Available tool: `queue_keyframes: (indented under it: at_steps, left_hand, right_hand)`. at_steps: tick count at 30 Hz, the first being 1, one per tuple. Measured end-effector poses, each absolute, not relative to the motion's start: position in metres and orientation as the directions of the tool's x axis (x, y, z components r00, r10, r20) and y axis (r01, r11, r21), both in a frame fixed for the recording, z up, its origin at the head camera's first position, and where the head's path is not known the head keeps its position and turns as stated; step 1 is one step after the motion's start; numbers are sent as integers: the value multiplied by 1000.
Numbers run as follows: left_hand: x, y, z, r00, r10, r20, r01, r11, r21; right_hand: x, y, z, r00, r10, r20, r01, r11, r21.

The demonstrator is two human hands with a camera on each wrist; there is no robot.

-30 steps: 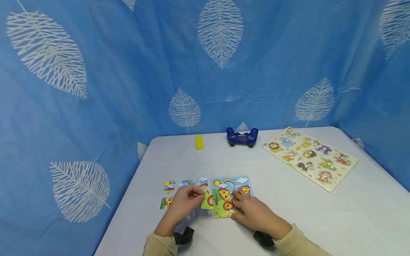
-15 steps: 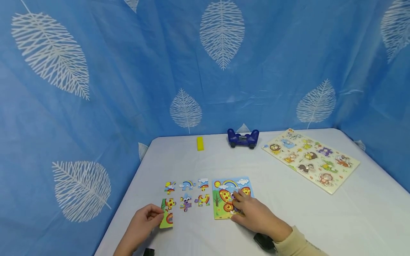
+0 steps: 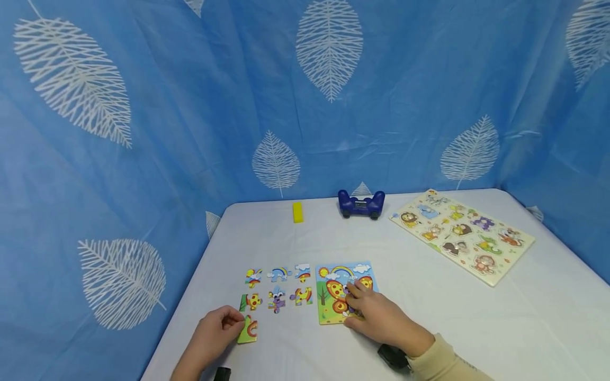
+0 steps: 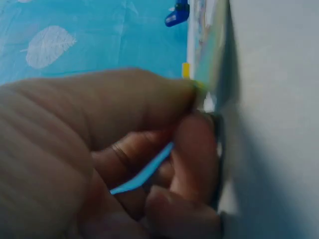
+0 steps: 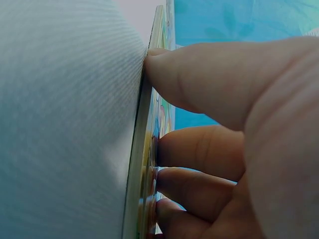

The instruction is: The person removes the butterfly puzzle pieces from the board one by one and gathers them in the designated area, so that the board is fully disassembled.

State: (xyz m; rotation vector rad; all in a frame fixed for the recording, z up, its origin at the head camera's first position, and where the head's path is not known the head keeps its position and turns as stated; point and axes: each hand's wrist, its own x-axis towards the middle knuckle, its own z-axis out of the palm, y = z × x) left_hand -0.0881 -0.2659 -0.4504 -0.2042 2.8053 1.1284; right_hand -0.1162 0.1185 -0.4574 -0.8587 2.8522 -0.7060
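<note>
My left hand (image 3: 213,333) pinches the left edge of a green corner jigsaw piece (image 3: 250,330) between thumb and finger, low over the table. In the left wrist view the thumb meets a blurred edge of that jigsaw piece (image 4: 212,55). Behind it, several loose jigsaw pieces (image 3: 277,299) lie in two spaced rows. My right hand (image 3: 381,317) rests on the butterfly puzzle board (image 3: 329,312), covering its right part. In the right wrist view the thumb touches the edge of the board (image 5: 142,119), with the other fingertips on its printed face.
At the back of the white table (image 3: 267,238) lie a yellow block (image 3: 297,212) and a dark blue game controller (image 3: 361,205). An animal puzzle board (image 3: 462,233) lies at an angle on the right. A blue leaf-patterned curtain (image 3: 214,132) hangs behind and beside the table.
My left hand has carried the corner piece left from beside the board, then slightly toward the front, opening a gap below the second row. The right hand stays on the board.
</note>
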Motion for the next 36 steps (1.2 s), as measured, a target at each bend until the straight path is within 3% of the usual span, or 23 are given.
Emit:
queue_keyframes:
  at_steps: [23,36]
  left_hand:
    - [-103,-271,-443,-973,-9,-229,-155,765,626]
    - [-99,-264,-442,-974,-46,-221,-175,771,612]
  right_hand:
    - [-116,119,-456,-836,-547,55,-506,727,-464]
    - [-117,119,-457,-830,-553,66,-520,727,-448]
